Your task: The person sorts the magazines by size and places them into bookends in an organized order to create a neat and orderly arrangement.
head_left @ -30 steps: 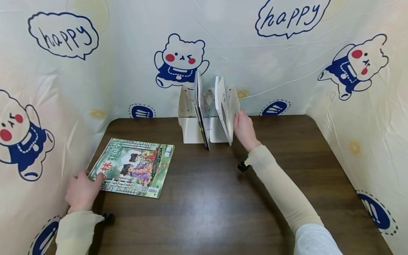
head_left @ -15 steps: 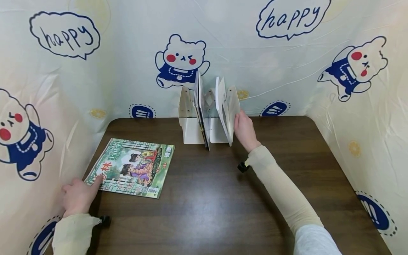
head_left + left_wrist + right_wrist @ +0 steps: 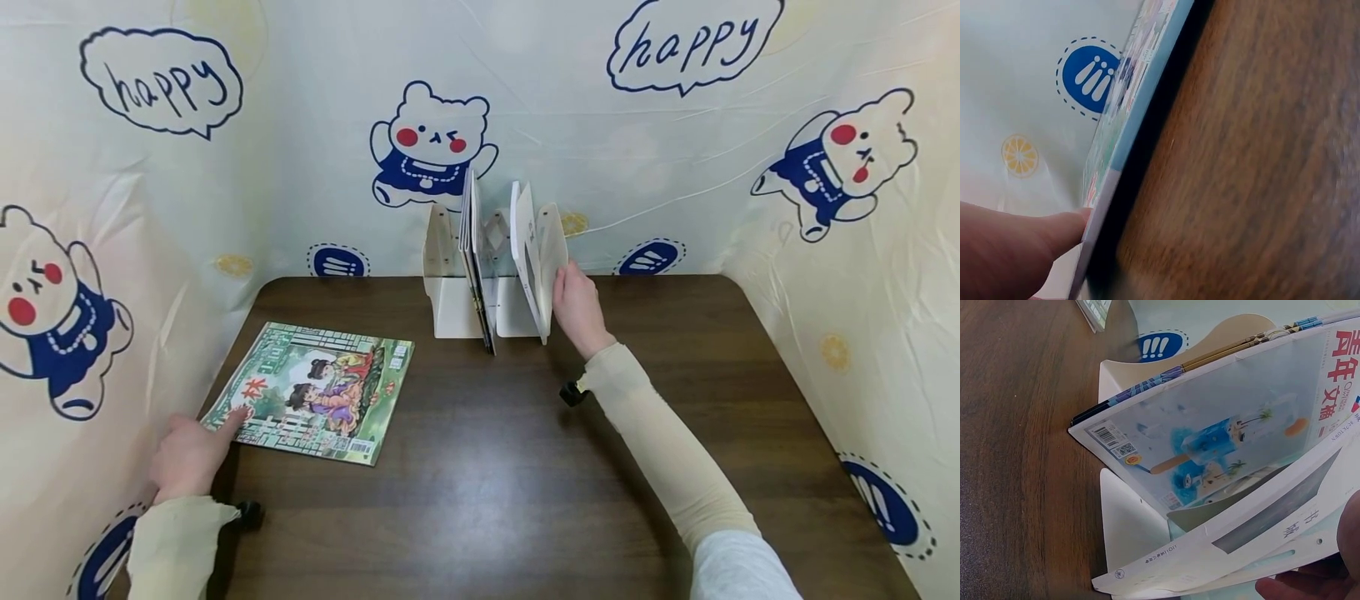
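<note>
A green magazine (image 3: 322, 392) with two illustrated figures on its cover lies flat at the table's left, its left corner reaching past the table edge. My left hand (image 3: 191, 454) pinches that corner, thumb on the cover; the other fingers are mostly hidden. In the left wrist view the thumb (image 3: 1060, 231) presses near the magazine's spine edge (image 3: 1129, 140). At the back, a cream bookend rack (image 3: 457, 308) holds several upright magazines (image 3: 471, 258) and a white one (image 3: 528, 258) leaning at the right. My right hand (image 3: 579, 308) grips the rack's right end plate (image 3: 553, 246).
The brown wooden table (image 3: 480, 467) stretches in front of the rack. Printed cloth walls (image 3: 300, 150) enclose it at the back and sides. In the right wrist view, a magazine with an ice-pop cover (image 3: 1210, 444) faces the rack's gap.
My left hand has shifted slightly to the left at the magazine's corner, baring more of it. The right hand and the rack stay put; the head view has moved a little.
</note>
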Motion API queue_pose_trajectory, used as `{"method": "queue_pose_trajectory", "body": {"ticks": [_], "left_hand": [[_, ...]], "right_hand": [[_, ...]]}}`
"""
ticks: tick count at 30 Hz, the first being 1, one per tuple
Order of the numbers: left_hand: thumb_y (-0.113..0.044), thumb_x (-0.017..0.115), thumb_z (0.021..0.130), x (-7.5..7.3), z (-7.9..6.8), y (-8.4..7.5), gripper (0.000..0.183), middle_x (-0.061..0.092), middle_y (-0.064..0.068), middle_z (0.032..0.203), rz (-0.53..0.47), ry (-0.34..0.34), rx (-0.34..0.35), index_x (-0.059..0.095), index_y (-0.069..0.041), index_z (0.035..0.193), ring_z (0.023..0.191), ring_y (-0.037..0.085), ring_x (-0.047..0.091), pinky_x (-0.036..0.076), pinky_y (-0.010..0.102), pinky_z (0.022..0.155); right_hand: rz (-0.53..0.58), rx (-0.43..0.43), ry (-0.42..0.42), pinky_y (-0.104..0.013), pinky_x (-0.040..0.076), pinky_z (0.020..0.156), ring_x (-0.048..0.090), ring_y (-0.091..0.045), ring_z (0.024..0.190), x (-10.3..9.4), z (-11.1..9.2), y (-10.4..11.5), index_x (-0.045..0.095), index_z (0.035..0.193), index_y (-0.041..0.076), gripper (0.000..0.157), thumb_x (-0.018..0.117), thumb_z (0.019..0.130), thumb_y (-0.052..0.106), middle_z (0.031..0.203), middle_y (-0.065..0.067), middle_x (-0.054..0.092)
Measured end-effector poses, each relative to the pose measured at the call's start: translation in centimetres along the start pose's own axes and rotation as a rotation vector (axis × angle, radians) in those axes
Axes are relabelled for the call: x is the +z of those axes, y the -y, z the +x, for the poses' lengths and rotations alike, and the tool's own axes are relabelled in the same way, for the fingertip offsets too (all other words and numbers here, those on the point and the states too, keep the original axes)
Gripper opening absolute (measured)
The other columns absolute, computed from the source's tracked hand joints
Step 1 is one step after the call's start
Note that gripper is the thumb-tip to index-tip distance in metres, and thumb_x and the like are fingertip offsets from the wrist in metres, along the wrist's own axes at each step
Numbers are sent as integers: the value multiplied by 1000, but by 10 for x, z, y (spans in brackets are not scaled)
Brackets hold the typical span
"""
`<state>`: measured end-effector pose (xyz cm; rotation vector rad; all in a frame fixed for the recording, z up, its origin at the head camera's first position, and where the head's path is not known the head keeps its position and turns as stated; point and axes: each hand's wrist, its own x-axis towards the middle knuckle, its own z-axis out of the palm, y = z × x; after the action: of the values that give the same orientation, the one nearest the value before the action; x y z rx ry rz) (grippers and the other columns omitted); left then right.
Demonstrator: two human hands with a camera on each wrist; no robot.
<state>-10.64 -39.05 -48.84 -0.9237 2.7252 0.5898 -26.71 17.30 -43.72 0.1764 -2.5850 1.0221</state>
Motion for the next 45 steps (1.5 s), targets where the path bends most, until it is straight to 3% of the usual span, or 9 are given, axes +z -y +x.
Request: {"method": "queue_pose_trajectory", "body": {"ticks": [11,18,20,22,25,30,34,38,45], "left_hand": [[-50,64,98,6,4,-3,103,23,46,154,-445,-43,-38,9,13,156,138,62,31,31,70,112],[-42,69,97,4,9,-7,97,27,35,161,-664,-44,-105,17,11,159,134,45,37,33,59,117],[-38,72,96,3,11,-9,87,40,28,153,-780,-43,-138,27,3,158,124,33,49,46,47,109],[-33,74,96,3,12,-12,66,50,15,137,-886,-46,-150,38,-12,147,106,20,57,55,33,91],[-25,73,96,4,11,-15,44,48,-3,113,-1024,-56,-154,37,-28,121,78,5,56,52,21,60],[-13,69,98,3,6,-24,39,54,-5,107,-1210,-74,-128,38,-26,117,68,3,60,51,21,52],[-7,66,99,-1,2,-30,25,68,-7,91,-1426,-16,-115,53,-16,117,66,5,65,52,21,53],[-14,61,103,-4,-3,-35,7,71,-5,79,-1468,15,-111,66,-13,109,60,7,61,48,22,49],[-25,51,109,-6,-11,-49,19,67,-7,84,-1326,-141,22,62,-12,117,60,4,60,45,19,47]], "right_hand": [[-2,20,13,-57,58,87,68,-46,111,-1,0,0,55,127,-12,32,42,112,12,122,-33,66],[-11,6,14,-56,58,87,68,-46,111,-2,0,0,55,128,-12,33,41,112,13,123,-33,65],[-16,6,15,-56,58,88,68,-46,111,-2,0,0,55,129,-12,35,40,113,15,122,-33,66],[-21,7,16,-56,58,88,68,-46,111,-2,0,0,55,129,-12,37,39,113,17,122,-33,66],[-22,10,14,-57,57,89,68,-46,112,-2,0,0,54,131,-12,39,38,113,18,123,-32,65],[-20,15,14,-57,57,90,68,-46,112,-1,0,-2,55,131,-12,39,38,113,18,124,-32,65],[-22,23,19,-57,57,91,68,-45,112,-1,0,-2,55,130,-11,38,38,113,19,124,-31,66],[-31,18,9,-57,56,91,68,-46,112,-1,0,-2,56,129,-12,36,40,113,17,123,-32,66],[-31,8,2,-58,57,89,68,-47,110,-1,0,-2,56,127,-11,32,42,112,14,121,-32,67]]}}
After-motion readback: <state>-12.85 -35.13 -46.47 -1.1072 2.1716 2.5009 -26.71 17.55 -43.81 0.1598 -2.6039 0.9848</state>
